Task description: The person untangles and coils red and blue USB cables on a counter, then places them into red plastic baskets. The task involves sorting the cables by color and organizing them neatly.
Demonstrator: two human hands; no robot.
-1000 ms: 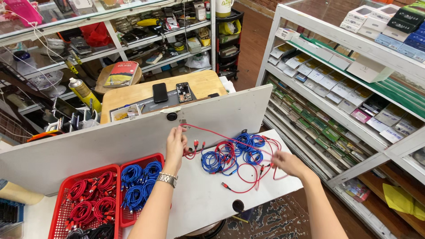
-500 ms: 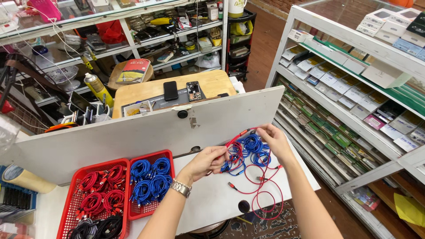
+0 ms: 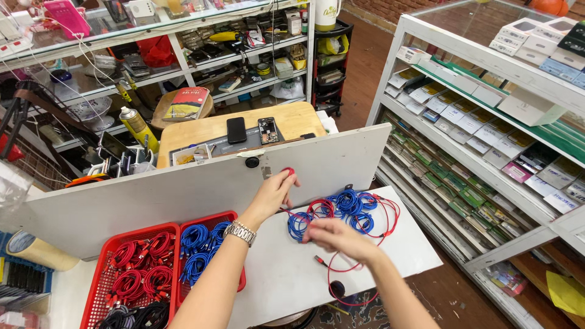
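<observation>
White tabletop (image 3: 286, 274), tangled red and blue cables (image 3: 347, 210), looped, glossy

Tangled red and blue cables (image 3: 344, 210) lie heaped on the white table (image 3: 402, 256).

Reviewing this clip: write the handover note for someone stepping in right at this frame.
Left hand: raised, pinching a red cable in its grip.
Right hand: resting on the tangled pile of blue and red cables on the white table.
Done: the red basket at the left holds coiled red, blue and some black cables in separate groups.
Left: the tangled pile is still unsorted; a loose red lead trails off the table's front edge.
</observation>
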